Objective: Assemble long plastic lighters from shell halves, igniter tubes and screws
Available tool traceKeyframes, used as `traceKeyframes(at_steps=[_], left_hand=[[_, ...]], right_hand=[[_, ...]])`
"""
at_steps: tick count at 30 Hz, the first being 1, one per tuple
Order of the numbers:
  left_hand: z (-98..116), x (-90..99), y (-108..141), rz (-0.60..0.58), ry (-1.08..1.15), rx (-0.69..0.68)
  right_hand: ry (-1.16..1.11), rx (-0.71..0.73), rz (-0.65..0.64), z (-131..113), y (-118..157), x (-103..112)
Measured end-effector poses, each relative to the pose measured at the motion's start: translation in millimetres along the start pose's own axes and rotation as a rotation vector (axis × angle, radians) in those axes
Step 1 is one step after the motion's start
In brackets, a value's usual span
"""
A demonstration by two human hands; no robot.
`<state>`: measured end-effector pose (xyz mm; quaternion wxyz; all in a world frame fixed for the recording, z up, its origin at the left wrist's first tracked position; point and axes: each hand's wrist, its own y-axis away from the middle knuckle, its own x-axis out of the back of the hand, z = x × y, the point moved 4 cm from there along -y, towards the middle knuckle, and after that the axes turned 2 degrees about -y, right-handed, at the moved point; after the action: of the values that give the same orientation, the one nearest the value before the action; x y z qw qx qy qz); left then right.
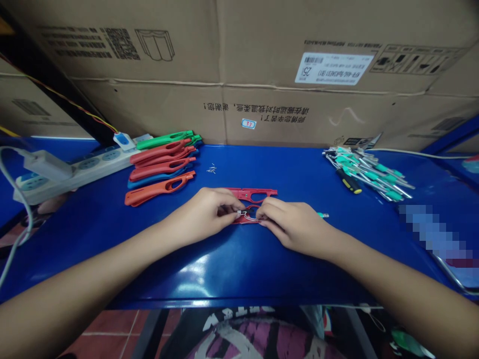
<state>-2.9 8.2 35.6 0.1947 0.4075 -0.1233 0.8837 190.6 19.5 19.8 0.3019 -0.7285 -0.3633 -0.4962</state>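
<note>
White plastic formed the power strip [90,167] at far left, beside stacked coloured casings [159,191]; small loose pins or screws [211,169] lay to their right. The left hand [207,212] appeared to pinch a small white wired part [239,213] over the nearer of two red half-shells [245,193] at centre, probably to seat it; the next move seemed to call for fine fingertip placement, wires untrapped. The right hand [294,219] curled at that shell's other end, its grasp hidden. Teal-and-metal rods [374,174] and a screwdriver [349,181] lay at right.
</note>
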Motion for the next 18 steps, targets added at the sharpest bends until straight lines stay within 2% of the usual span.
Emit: traceKeyframes(at_steps=[11,18], left_hand=[[-1.3,-0.5,0.2,0.013,0.006,0.002],[-0.1,0.8,0.9,0.034,0.021,-0.026]], right_hand=[[0.006,0.01,0.013,1.0,0.2,-3.9],[-0.088,-0.016,0.043,3.5,-1.2,-2.3]])
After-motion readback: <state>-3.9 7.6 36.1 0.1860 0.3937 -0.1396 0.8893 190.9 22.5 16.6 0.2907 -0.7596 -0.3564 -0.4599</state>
